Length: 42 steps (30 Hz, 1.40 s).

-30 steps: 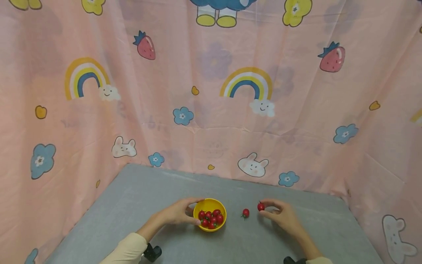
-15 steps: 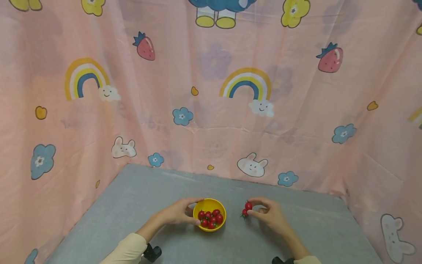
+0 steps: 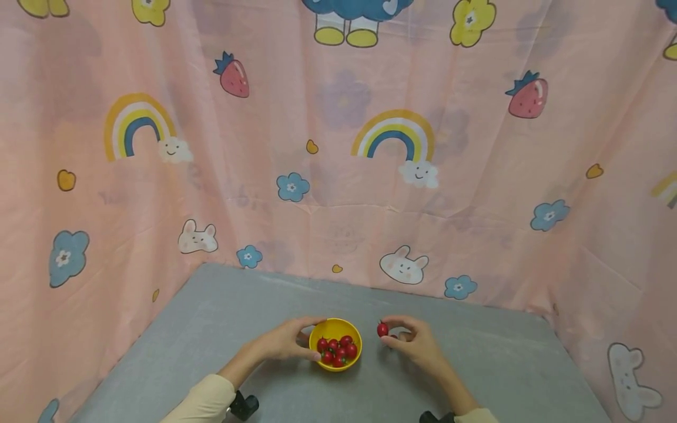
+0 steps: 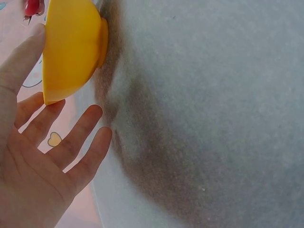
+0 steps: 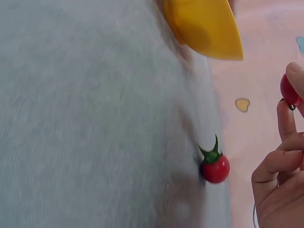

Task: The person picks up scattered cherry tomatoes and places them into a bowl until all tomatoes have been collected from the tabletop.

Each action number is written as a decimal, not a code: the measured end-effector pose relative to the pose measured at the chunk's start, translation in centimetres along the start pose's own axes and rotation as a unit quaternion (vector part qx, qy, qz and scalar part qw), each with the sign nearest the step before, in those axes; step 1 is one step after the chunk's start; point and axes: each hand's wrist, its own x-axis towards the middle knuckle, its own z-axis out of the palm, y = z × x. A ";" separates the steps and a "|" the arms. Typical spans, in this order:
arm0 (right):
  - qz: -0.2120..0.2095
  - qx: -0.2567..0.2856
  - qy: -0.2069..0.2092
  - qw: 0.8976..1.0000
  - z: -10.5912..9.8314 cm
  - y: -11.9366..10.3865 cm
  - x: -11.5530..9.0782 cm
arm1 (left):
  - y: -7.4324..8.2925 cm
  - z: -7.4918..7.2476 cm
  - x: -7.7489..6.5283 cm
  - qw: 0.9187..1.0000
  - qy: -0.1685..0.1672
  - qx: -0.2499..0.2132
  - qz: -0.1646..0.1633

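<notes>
My left hand holds a small yellow bowl by its left side. In the left wrist view the thumb lies against the rim of the bowl, two fingertips touch its far edge, and the other fingers stand spread. Several red cherry tomatoes lie in the bowl. To the right of it, my right hand pinches a cherry tomato between thumb and index finger, raised above the table. Another cherry tomato with a green stem sits on the table, mostly hidden behind the right hand in the head view.
A grey table carries everything. Pink printed curtain hangs behind it and along both sides. Dark camera mounts sit at the wrists, near the cream sleeves.
My right hand has moved left with its cherry tomato, passing over the one on the table and nearing the bowl. The left hand and bowl have stayed in place.
</notes>
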 end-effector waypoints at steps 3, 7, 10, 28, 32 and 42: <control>0.002 0.005 -0.004 1.000 0.6 -0.3 0.1 | -0.1 0.0 0.0 1.000 0.002 -0.001 -0.004; -0.015 0.016 -0.007 1.000 1.2 -0.7 0.2 | -0.3 0.1 0.0 1.000 0.006 -0.004 -0.012; -0.028 0.014 -0.010 0.999 1.8 -0.7 0.5 | -0.4 0.1 0.0 1.000 0.005 -0.005 -0.010; -0.030 0.020 -0.047 0.998 5.2 -1.4 1.3 | -0.1 0.0 -0.1 1.000 0.001 -0.009 0.004; -0.014 0.028 -0.058 0.998 5.7 -1.5 1.4 | -0.2 0.0 0.0 1.000 0.000 -0.010 0.009; -0.013 0.031 -0.065 0.997 6.0 -0.8 1.3 | 0.0 0.1 -0.1 1.000 0.002 -0.010 0.001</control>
